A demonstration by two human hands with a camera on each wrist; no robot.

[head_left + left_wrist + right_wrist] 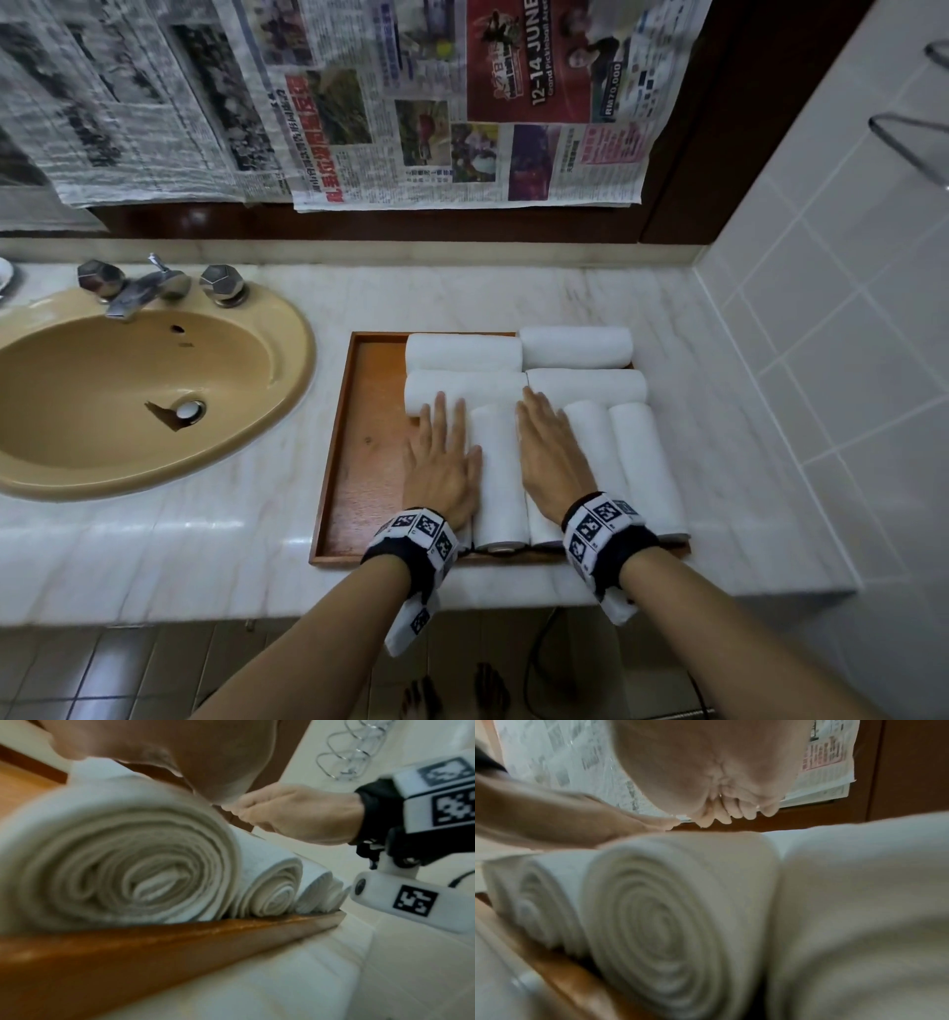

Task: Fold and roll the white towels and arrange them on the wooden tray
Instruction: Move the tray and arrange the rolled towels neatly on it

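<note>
**Flat hands flanking a towel roll**

The left hand (442, 462) is lying with fingers straight against the middle rolled towel (497, 473) on the wooden tray (359, 442); the right hand (552, 452), fingers likewise extended, is pressing its other side.

Both hands flat, side by side

Left hand (442, 465) and right hand (552, 452) reach forward, palms down, fingers straight; marker bands wrap both wrists.

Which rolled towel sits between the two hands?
The leftmost lengthwise rolled white towel: left hand and right hand flank it; the other lengthwise rolls lie right of it.
</note>
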